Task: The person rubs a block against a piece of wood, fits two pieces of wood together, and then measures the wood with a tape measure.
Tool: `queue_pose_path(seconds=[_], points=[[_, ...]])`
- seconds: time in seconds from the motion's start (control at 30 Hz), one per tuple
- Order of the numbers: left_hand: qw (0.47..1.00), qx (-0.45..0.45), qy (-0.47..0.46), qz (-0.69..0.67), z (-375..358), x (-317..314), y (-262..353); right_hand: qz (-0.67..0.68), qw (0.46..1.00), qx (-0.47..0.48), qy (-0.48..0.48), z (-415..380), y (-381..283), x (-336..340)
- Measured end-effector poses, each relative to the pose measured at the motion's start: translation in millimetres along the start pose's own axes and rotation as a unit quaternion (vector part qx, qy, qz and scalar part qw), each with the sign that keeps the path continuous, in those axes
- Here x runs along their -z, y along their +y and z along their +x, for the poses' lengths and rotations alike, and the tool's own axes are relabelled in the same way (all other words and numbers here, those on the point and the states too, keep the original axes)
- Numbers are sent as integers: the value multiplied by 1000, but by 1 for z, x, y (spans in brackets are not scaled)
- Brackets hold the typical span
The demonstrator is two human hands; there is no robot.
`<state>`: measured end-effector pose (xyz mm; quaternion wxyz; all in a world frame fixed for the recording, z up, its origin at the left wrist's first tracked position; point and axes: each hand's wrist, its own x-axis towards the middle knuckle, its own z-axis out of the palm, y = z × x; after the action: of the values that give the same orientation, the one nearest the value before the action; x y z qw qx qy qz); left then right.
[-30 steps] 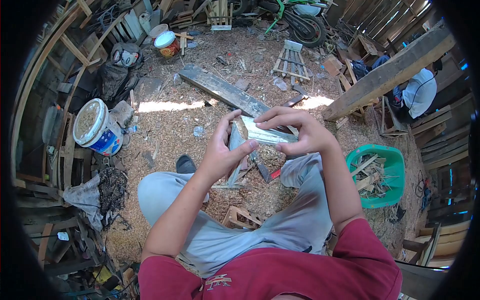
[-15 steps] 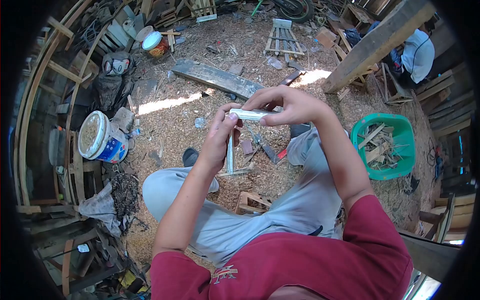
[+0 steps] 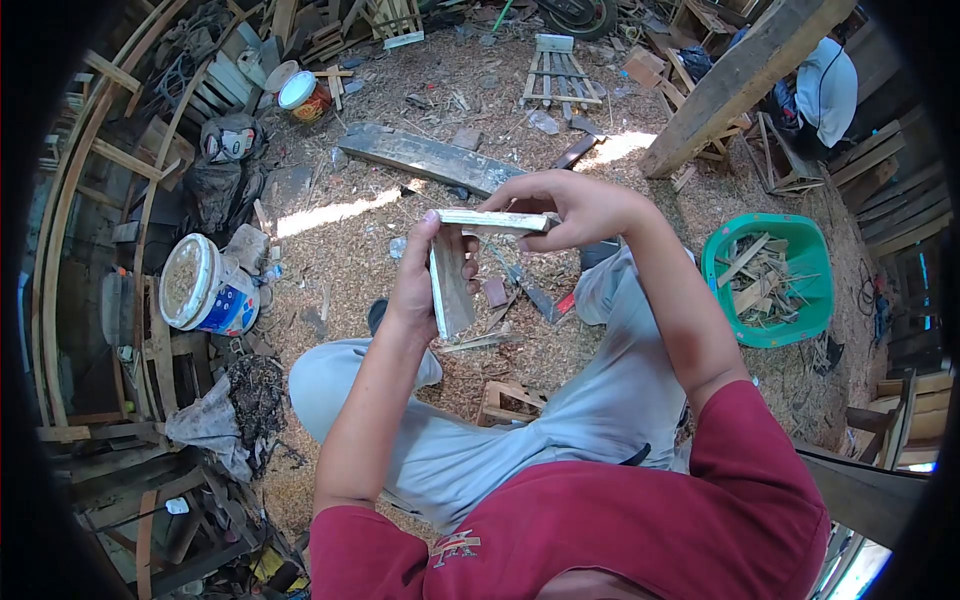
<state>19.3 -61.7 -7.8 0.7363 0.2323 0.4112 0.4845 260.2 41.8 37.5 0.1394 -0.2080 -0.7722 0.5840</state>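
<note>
Two short pale wooden slats are held up in front of me, meeting at a corner in an L shape. The upper slat (image 3: 492, 220) lies nearly level, while the lower slat (image 3: 451, 290) hangs down from its left end. My left hand (image 3: 412, 285) is closed around the corner and the lower slat, thumb up at the joint. My right hand (image 3: 580, 212) grips the right end of the upper slat between thumb and fingers. Whether the slats are fastened cannot be made out. Below them, a small wooden frame (image 3: 508, 404) lies on the ground between my legs.
A green tub (image 3: 822, 300) of wood scraps stands at right, a white bucket (image 3: 190, 290) at left. A thick plank (image 3: 425, 158) lies ahead, near a wooden post (image 3: 745, 90). A dark tool with a red end (image 3: 565, 305) rests on the shavings. Behind the post is another person (image 3: 826, 92).
The slats have turned, so the lower one shows its broad face. My left hand has shifted slightly left, and the right hand still holds the upper slat's end.
</note>
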Motion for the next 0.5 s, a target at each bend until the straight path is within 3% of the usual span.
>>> queue_pose_path(seconds=[0.07,0.2,0.33,0.37,0.5], points=[[1000,6,5,3,0,2,0,-19,999,-23,30,2,2,1],[1000,1,-19,-8,-4,-1,7,-57,991,37,114,5,6,3],[998,-10,-40,-47,-8,-3,11,19,987,14,156,7,4,6],[999,-19,-31,-28,-11,-3,15,-16,984,21,177,8,4,8],[998,-20,-6,-60,-4,10,15,97,944,14,315,8,-5,1]])
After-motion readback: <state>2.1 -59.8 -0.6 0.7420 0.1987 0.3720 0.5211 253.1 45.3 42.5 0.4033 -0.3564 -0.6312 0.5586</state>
